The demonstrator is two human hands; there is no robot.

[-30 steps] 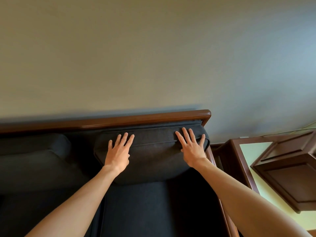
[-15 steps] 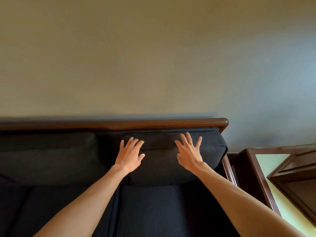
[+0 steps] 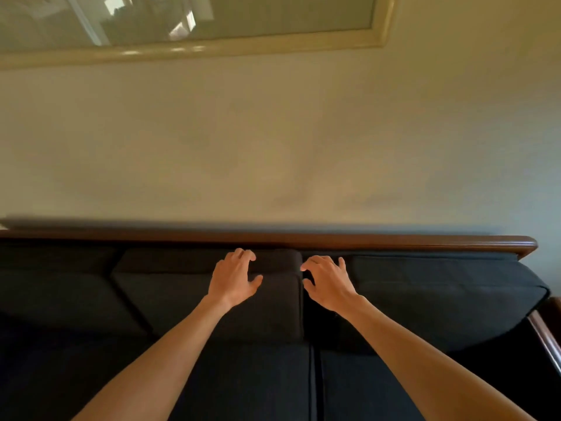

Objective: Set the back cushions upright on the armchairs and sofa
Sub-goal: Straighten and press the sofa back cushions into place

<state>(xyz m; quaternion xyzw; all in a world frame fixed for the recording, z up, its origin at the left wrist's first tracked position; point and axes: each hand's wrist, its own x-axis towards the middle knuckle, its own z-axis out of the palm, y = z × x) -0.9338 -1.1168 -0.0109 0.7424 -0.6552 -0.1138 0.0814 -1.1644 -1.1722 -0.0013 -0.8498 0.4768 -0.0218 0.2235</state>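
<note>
A dark sofa with a brown wooden top rail (image 3: 394,241) stands against the wall. Three dark back cushions lean upright against it: the left one (image 3: 54,299), the middle one (image 3: 182,299) and the right one (image 3: 440,299). My left hand (image 3: 233,281) grips the middle cushion's upper right corner, fingers on top and thumb on the front. My right hand (image 3: 328,281) lies with curled fingers on the right cushion's left end, its thumb at the gap between the two cushions.
Dark seat cushions (image 3: 243,384) fill the foreground under my forearms. The sofa's wooden right armrest (image 3: 546,338) runs along the right edge. A pale-framed picture (image 3: 243,44) hangs on the beige wall above.
The view and both hands have shifted left along the sofa, from the right back cushion to the middle one. The side table at the right has left the view; the picture has come in.
</note>
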